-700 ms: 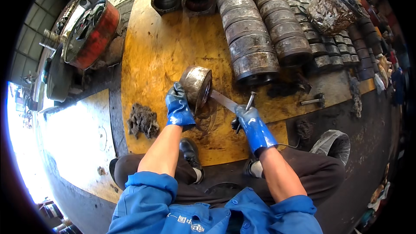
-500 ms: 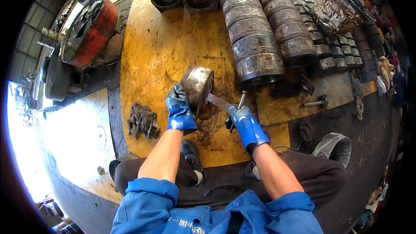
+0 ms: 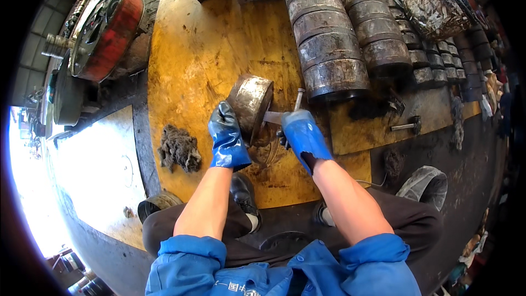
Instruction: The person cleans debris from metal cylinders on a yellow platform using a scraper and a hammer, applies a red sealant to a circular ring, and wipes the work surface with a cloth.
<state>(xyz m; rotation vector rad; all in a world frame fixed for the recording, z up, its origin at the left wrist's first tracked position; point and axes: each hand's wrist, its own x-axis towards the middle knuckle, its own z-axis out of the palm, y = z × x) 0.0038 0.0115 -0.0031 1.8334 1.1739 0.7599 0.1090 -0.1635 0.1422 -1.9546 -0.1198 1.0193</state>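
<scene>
Shining patchily, brown-stained ring point(image 3: 247, 101) — left grip point(image 3: 224, 131) against it, closure unclear; right grip point(image 3: 301, 131) clenching blade point(image 3: 272, 117).

Glossy blue, rubber-like coating gleams on the left glove point(image 3: 226, 134) and right glove point(image 3: 304, 133) in my remote feed, while scuffed, grimy metal forms the ring point(image 3: 247, 104) and smoother metal the blade point(image 3: 273, 117). I make out a smeared, satin-smooth yellow board point(image 3: 197, 77), a rough, matt fibre wad point(image 3: 179, 149), crinkled translucent plastic point(image 3: 419, 188) and 2 matt cloth sleeves point(image 3: 189, 268).

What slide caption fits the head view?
Gloved left hand on metal ring, right hand holding a flat blade at its opening.
</scene>
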